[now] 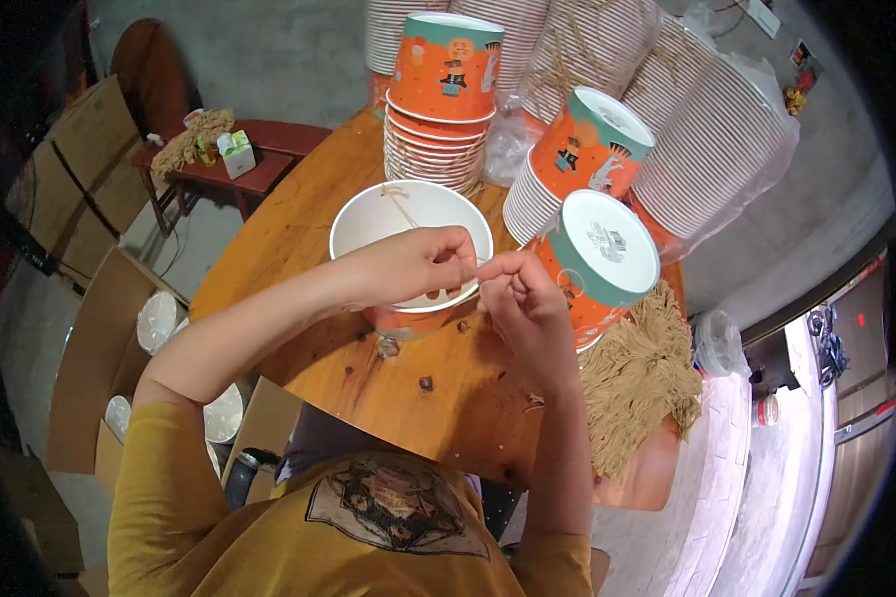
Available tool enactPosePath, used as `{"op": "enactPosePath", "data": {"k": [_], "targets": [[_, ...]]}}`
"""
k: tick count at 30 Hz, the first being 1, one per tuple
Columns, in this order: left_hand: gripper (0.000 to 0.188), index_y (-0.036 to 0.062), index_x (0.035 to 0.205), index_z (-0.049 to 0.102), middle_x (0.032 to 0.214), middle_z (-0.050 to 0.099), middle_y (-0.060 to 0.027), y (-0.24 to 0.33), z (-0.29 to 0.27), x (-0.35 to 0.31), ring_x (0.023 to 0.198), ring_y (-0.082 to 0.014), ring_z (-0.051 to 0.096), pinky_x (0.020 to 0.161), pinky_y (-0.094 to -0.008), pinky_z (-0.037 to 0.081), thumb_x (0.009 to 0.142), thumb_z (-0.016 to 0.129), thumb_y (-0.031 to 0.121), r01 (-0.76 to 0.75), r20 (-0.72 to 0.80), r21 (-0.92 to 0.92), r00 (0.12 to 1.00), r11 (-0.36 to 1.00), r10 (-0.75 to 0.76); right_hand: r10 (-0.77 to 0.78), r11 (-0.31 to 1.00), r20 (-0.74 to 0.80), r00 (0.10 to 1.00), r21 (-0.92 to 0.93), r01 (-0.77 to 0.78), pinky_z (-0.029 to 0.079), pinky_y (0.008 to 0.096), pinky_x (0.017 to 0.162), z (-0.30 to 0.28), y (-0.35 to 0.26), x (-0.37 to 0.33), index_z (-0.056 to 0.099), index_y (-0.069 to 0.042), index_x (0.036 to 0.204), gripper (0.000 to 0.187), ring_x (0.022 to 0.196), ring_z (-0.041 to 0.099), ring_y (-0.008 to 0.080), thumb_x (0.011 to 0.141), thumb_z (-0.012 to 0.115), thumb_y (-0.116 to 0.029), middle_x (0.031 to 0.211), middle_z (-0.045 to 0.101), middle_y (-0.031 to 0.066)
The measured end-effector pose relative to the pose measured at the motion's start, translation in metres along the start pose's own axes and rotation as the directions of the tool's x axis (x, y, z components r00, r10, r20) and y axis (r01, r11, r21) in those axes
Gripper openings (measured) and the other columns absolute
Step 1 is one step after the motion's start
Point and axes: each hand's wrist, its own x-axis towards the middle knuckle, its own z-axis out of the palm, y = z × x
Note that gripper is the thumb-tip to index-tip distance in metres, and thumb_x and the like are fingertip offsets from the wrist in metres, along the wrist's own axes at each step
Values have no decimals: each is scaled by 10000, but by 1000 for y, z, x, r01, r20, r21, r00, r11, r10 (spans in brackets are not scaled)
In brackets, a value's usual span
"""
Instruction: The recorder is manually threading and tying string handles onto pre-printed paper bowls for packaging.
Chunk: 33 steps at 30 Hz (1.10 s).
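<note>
A white-lined paper bucket point(353, 224) stands upright on the table in front of me, its outside orange. A thin tan cord point(400, 207) hangs inside it from the far rim and runs down behind my left hand. My left hand point(430, 267) reaches over the opening, its fingers pinched together on the cord near the right rim. Just outside that rim, my right hand point(521, 294) is closed in a pinch, its fingertips almost meeting the left ones. Whatever lies between the right fingertips is too small to make out.
Upturned orange-and-green buckets point(607, 244) stand close by my right hand, beside a tan cord bundle point(637, 368). Another bucket stack point(443, 75) and plastic-wrapped stacks point(712, 129) rise at the back. An open carton point(90, 358) with white buckets sits left of the wooden table point(269, 249).
</note>
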Motion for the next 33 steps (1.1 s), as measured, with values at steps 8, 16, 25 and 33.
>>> {"op": "enactPosePath", "data": {"k": [8, 16, 25, 33], "targets": [[140, 63, 1049, 547, 859, 559, 33, 2, 3, 11, 715, -29, 485, 620, -189, 403, 936, 518, 140, 46, 96, -143, 995, 989, -32, -72, 995, -18, 997, -76, 71, 374, 179, 515, -9, 11, 14, 579, -22, 987, 62, 603, 439, -3, 926, 574, -28, 701, 511, -48], [121, 40, 910, 565, 794, 552, 20, 2, 6, 5, 677, -49, 477, 614, -202, 413, 938, 564, 158, 103, 208, -238, 977, 966, -53, -184, 979, 0, 983, -94, 183, 333, 184, 486, -8, 18, 17, 612, -34, 950, 60, 556, 374, -4, 891, 623, -33, 627, 431, -79], [81, 29, 880, 596, 783, 576, 6, -4, 6, 4, 652, -43, 505, 575, -175, 414, 913, 603, 103, 226, 220, -415, 965, 881, -144, -289, 870, -167, 943, -457, 186, 389, 237, 510, -7, 35, 8, 609, -41, 912, 115, 525, 439, 76, 818, 656, 7, 725, 514, 17], [54, 14, 944, 604, 815, 598, 3, -5, 9, 5, 686, -35, 547, 576, -155, 444, 915, 596, 60, 255, 199, -551, 965, 794, -171, -485, 753, -24, 874, -520, 403, 475, 293, 639, -10, 36, -18, 558, -59, 967, 249, 783, 562, 208, 779, 687, 41, 917, 544, 101]]}}
